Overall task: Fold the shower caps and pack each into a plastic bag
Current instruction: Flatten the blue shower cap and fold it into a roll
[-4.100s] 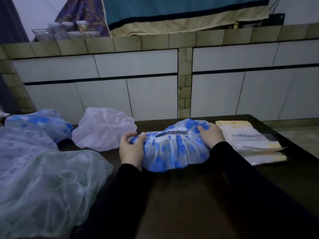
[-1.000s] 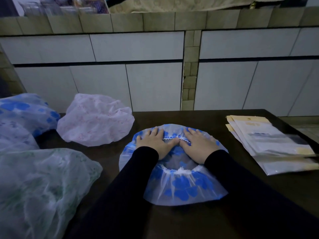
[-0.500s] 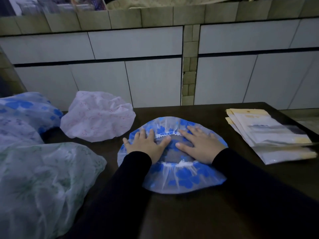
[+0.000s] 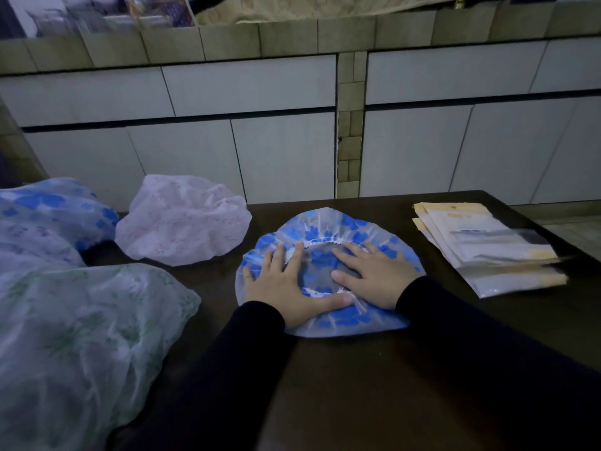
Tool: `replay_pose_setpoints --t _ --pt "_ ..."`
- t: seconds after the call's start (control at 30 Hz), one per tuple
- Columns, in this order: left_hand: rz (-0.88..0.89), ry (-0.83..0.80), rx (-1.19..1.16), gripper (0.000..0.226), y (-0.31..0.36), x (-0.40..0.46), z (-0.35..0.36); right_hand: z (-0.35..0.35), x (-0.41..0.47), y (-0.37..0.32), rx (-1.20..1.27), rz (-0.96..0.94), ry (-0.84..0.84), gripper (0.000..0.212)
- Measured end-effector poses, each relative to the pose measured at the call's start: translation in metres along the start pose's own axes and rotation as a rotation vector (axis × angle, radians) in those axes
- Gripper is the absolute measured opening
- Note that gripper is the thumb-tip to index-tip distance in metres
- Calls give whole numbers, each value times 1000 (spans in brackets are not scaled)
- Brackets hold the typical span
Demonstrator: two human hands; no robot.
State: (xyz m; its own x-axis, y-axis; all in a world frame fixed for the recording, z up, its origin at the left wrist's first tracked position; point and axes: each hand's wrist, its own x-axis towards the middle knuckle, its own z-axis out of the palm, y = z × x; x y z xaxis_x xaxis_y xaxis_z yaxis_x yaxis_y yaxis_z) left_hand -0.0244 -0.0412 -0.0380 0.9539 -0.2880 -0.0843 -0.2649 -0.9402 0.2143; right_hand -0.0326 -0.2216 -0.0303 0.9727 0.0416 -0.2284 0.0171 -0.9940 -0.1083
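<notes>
Head view showed my left hand (image 4: 286,284) and right hand (image 4: 374,275) pressed flat, fingers spread, further apart than before on the blue shower cap (image 4: 328,229), flattened against the surface (image 4: 357,385).

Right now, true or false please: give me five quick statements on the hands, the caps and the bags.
1. Both hands press flat on the blue-flowered cap. True: left hand and right hand lie on it, fingers straight.
2. That cap is already folded in half. False: it lies spread round, its elastic opening facing up.
3. The stack of plastic bags lies to the right of that cap. True.
4. The pink cap sits inside a bag. False: it lies loose on the table.
5. The right hand holds a bag. False: it touches only the cap.
</notes>
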Motion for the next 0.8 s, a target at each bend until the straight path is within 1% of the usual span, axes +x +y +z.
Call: replay_pose_setpoints --t 0.13,0.2,0.27,0.33,0.37,0.43,0.47,0.5,0.53,0.57,0.6,0.63,0.7,0.73,0.8 --pt "21 -4 15 130 -11 -1 -9 0 3 -4 -41 96 26 73" --pt "24 22 54 133 -14 -3 -13 -6 0 -12 -69 119 74 76" --pt "17 76 64 136 -19 -3 -16 -16 -6 -21 -169 140 145 69" --pt "29 142 7 136 -22 -5 -18 -27 -9 -32 -270 139 219 55" --pt "38 182 -67 132 -21 -8 -20 -33 -9 -36 -292 112 273 47" --pt "27 270 -264 113 -16 -11 -24 -38 -1 -43 -268 -29 395 34" --pt "11 310 -332 101 -12 -8 -22 -38 6 -44 -224 -123 427 32" --pt "-4 339 -351 91 -10 -5 -19 -36 13 -43 -163 -203 434 35" --pt "-13 355 -319 86 -9 -1 -15 -34 20 -40 -98 -253 423 40" --pt "-12 342 -260 85 -10 4 -10 -30 27 -36 -43 -272 394 44" --pt "-10 282 -185 87 -11 8 -6 -27 32 -31 -5 -269 344 47" --pt "-14 189 -103 92 -13 10 -3 -23 38 -25 27 -248 276 48" --pt "-12 27 16 101 -15 14 -2 -18 48 -13 82 -153 137 49" --pt "-7 -7 40 104 -15 14 -3 -16 52 -9 89 -84 83 51" --pt "-5 -28 52 108 -15 14 -7 -14 59 -5 74 30 49 58"
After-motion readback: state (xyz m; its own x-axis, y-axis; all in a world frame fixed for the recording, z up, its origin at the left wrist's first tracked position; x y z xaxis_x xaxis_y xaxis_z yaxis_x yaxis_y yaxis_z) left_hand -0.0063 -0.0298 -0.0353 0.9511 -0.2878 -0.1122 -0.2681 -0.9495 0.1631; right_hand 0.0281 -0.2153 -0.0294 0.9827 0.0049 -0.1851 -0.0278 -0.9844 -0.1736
